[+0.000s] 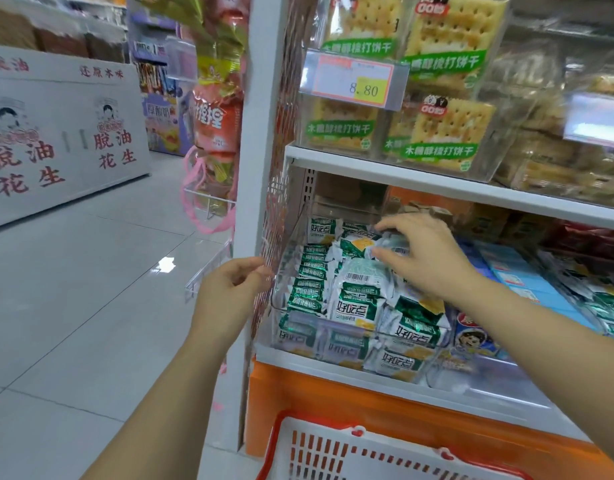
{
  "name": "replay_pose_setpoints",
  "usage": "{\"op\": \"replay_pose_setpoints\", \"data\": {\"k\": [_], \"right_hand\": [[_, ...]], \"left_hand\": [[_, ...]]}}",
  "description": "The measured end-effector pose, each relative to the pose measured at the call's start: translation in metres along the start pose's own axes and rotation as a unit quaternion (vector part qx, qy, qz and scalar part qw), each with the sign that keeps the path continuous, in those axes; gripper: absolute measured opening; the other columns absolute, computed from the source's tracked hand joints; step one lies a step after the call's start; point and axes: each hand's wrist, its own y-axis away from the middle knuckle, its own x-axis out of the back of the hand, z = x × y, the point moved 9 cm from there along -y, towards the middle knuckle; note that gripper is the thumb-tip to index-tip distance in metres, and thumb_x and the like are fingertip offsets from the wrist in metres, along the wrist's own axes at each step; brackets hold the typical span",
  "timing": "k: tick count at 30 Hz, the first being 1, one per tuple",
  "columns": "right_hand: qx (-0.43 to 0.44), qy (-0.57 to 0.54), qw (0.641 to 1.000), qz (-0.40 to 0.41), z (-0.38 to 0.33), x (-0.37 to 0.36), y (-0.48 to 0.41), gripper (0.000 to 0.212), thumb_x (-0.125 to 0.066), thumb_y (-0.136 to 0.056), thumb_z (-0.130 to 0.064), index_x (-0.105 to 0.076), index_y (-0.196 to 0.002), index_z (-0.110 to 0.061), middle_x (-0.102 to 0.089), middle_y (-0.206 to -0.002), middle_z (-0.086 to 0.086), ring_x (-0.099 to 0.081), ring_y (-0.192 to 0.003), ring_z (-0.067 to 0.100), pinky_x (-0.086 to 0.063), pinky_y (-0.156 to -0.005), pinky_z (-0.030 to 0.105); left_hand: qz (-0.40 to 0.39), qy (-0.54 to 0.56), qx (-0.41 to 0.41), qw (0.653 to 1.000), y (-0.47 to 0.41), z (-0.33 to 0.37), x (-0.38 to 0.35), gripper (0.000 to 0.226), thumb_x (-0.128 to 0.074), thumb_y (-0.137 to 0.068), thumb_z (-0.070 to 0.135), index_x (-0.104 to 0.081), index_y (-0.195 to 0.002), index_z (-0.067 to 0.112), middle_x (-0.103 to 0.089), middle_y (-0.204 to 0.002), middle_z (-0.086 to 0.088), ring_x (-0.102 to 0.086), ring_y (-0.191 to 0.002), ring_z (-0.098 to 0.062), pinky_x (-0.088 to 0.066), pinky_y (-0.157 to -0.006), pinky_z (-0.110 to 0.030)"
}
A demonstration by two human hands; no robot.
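green-white packet [390, 245] on top of pile toward back of clear bin [298, 329], lower shelf. right hand [426, 254] pinches it, thumb below, fingers curled over. bin packed with same packets. left hand [229, 289] loosely curled, empty, fingertips at red mesh panel [277, 202] by bin's left corner; contact unclear. shelf board [402, 174] low overhead, cracker boxes [447, 129] and price tag [354, 81] above. blue packs [520, 271] right of bin. red-white basket [333, 445] below.

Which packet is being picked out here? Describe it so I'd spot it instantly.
Below the shelf of cracker boxes sits a clear bin, at the left end, full of green-and-white snack packets. The packet lies atop the heap toward the back. Alone among its neighbours, it is pinched between the right hand's thumb and fingers.
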Motion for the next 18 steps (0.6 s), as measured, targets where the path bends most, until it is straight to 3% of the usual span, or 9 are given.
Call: {"op": "replay_pose_setpoints", "data": {"k": [3, 7, 10, 13, 18], "right_hand": [[0.006, -0.044, 0.995, -0.094, -0.027, -0.027, -0.04, 0.039, -0.06, -0.09, -0.04, -0.057, -0.124, -0.022, -0.058, -0.13, -0.004, -0.051, -0.119, 0.016, -0.041, -0.1, 0.034], [-0.038, -0.02, 0.976, -0.215, -0.02, -0.081, -0.092, 0.061, -0.061, -0.089, -0.04, -0.039, -0.141, -0.018, -0.051, -0.138, 0.007, -0.053, -0.121, 0.023, -0.042, -0.103, 0.033], [-0.045, -0.02, 0.97, -0.237, -0.012, -0.107, -0.118, 0.061, -0.066, -0.087, -0.03, -0.039, -0.141, -0.017, -0.042, -0.146, 0.003, -0.044, -0.13, 0.021, -0.034, -0.104, 0.029], [-0.043, 0.008, 0.965, -0.259, -0.005, -0.131, -0.132, 0.071, -0.069, -0.084, -0.031, -0.034, -0.144, -0.017, -0.034, -0.151, 0.004, -0.036, -0.136, 0.024, -0.029, -0.111, 0.035], [-0.046, 0.015, 0.964, -0.26, 0.004, -0.156, -0.144, 0.076, -0.073, -0.081, -0.028, -0.034, -0.145, -0.019, -0.041, -0.147, 0.008, -0.044, -0.13, 0.027, -0.033, -0.106, 0.033]], "left_hand": [[-0.073, -0.016, 0.006, 0.997, -0.012, -0.001, -0.005, 0.009, -0.066, -0.089, 0.024, -0.071, -0.096, 0.027, -0.073, -0.101, 0.004, -0.07, -0.093, -0.013, -0.048, -0.1, -0.04], [-0.174, -0.043, 0.011, 0.984, -0.027, 0.0, -0.007, 0.013, -0.063, -0.09, 0.028, -0.073, -0.096, 0.021, -0.074, -0.097, 0.008, -0.07, -0.086, -0.002, -0.051, -0.09, -0.024], [-0.254, -0.058, 0.013, 0.965, -0.032, 0.001, -0.007, 0.02, -0.06, -0.09, 0.034, -0.07, -0.105, 0.024, -0.074, -0.1, 0.01, -0.069, -0.092, -0.002, -0.051, -0.088, -0.02], [-0.292, -0.07, 0.008, 0.954, -0.036, -0.001, -0.007, 0.019, -0.056, -0.092, 0.036, -0.068, -0.106, 0.029, -0.073, -0.102, 0.013, -0.068, -0.094, -0.001, -0.051, -0.086, -0.016], [-0.317, -0.046, 0.023, 0.947, -0.042, -0.006, -0.007, 0.021, -0.055, -0.091, 0.033, -0.068, -0.107, 0.026, -0.073, -0.102, 0.011, -0.069, -0.094, -0.005, -0.053, -0.088, -0.018]]}}
